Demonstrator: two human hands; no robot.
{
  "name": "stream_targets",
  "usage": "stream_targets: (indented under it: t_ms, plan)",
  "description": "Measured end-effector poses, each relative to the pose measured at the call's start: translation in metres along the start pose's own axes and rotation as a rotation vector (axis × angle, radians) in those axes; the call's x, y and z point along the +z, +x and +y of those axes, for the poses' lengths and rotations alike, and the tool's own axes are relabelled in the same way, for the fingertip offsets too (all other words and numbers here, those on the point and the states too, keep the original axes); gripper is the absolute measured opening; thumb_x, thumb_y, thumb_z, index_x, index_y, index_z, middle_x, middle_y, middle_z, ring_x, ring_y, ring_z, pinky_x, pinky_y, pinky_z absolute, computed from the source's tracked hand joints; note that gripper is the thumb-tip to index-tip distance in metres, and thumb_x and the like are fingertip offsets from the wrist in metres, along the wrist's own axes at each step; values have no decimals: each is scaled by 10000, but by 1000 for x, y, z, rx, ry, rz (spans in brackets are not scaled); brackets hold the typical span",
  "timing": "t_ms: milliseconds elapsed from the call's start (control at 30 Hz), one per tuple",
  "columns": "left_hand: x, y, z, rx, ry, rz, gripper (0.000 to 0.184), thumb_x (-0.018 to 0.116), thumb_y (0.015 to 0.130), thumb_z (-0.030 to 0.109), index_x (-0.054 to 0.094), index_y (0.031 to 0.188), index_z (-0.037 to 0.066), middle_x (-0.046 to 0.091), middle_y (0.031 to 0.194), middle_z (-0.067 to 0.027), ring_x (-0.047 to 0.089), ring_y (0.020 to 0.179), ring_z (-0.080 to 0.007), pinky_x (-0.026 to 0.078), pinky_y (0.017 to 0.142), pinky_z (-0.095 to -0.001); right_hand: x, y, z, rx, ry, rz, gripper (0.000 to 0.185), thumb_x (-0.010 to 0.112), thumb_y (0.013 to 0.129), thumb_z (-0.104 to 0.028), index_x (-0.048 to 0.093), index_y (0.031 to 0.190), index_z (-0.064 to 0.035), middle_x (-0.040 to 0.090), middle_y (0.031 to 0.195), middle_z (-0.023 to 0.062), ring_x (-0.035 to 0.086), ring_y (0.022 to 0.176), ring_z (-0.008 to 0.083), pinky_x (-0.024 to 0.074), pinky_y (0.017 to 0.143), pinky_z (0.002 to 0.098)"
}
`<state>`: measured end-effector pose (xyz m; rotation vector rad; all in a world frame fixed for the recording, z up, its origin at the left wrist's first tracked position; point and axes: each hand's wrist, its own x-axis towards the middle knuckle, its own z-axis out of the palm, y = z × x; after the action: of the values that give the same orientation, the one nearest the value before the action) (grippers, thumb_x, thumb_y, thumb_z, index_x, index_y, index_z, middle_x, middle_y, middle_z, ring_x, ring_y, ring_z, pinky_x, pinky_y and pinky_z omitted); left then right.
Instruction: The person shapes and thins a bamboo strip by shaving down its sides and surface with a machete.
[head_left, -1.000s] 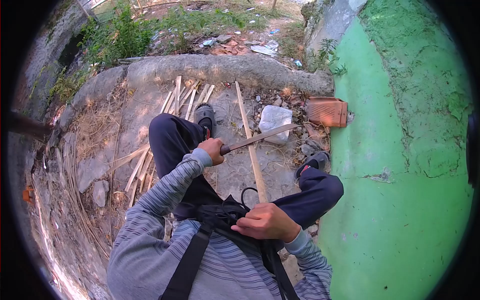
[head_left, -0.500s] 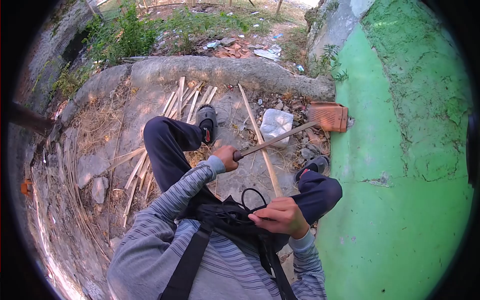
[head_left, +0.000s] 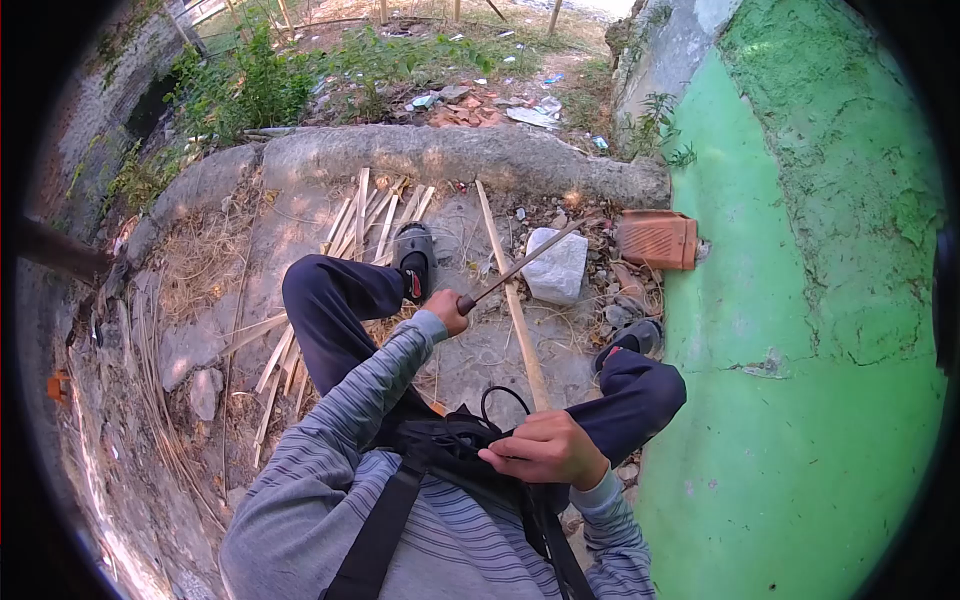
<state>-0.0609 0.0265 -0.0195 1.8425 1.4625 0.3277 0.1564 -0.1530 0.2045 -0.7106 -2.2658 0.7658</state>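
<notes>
My left hand (head_left: 447,311) is closed round the dark handle of a long-bladed knife (head_left: 520,265). Its narrow blade slants up and to the right, crossing over a long wooden strip (head_left: 505,255) and in front of a white block (head_left: 556,266). Closer to my lap, my right hand (head_left: 550,448) has its fingers curled at the near end of that strip, which disappears behind the hand. The strip stretches away between my feet towards the low wall. A black cord loop (head_left: 505,392) stands by my right fingers.
More wooden strips (head_left: 365,215) lie beyond my left foot, with others (head_left: 283,360) beside my left leg. A perforated orange brick (head_left: 657,240) sits against the green wall (head_left: 780,450). The low concrete wall (head_left: 400,150) curves across ahead; rubble surrounds the block.
The knife has swung left and its tip has risen, now over the white block rather than by the orange brick. My right hand and the strip's near end have shifted slightly left.
</notes>
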Motion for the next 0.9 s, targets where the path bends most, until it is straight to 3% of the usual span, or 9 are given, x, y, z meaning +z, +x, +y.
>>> stream_targets:
  t_ms: [167, 333, 500, 567, 600, 767, 900]
  plan:
    - [12, -2, -7, 31, -51, -39, 238, 681, 650, 164, 678, 819, -4, 658, 744, -260, 674, 746, -423, 521, 705, -468, -12, 0, 4, 41, 64, 135, 157, 815, 800, -143, 682, 733, -94, 553, 561, 1, 537, 456, 176, 401, 430, 319]
    - [19, 38, -18, -160, 85, -26, 269, 670, 697, 184, 715, 910, 26, 691, 900, -276, 688, 911, -423, 547, 834, -479, 3, -5, 4, -1, 52, 35, 142, 852, 748, -122, 714, 731, -91, 515, 527, -21, 478, 423, 134, 349, 400, 292]
    - [24, 54, -23, -172, 52, -36, 257, 665, 685, 187, 692, 871, 12, 689, 884, -273, 685, 889, -428, 538, 803, -483, -3, -5, -2, -27, 28, 75, 140, 858, 736, -111, 721, 725, -84, 509, 515, -24, 460, 411, 124, 332, 392, 282]
    - [19, 35, -4, -81, -35, -91, 250, 660, 677, 183, 677, 850, 3, 686, 850, -266, 681, 856, -432, 533, 774, -483, -25, -5, -5, 35, 71, 207, 139, 861, 732, -96, 725, 731, -69, 548, 532, -6, 495, 416, 133, 358, 395, 282]
    - [23, 35, -5, -51, -31, -43, 249, 658, 672, 179, 676, 845, 1, 684, 826, -259, 678, 828, -432, 531, 759, -477, -27, -3, 1, -18, 114, 309, 136, 871, 688, -60, 739, 704, -32, 473, 465, -14, 409, 366, 100, 291, 373, 250]
    - [44, 71, -11, -110, -42, -50, 250, 658, 672, 175, 692, 856, 10, 691, 851, -257, 683, 851, -428, 538, 781, -473, -36, -22, 13, 24, 118, 412, 161, 865, 701, -64, 711, 684, -18, 473, 463, -4, 419, 373, 101, 312, 387, 236]
    - [46, 86, 22, -52, 21, -45, 246, 656, 677, 170, 702, 870, 24, 698, 885, -252, 687, 887, -420, 548, 814, -471, -51, -38, 18, 79, 110, 708, 181, 849, 733, -81, 687, 690, -14, 528, 477, 10, 421, 383, 91, 327, 396, 233]
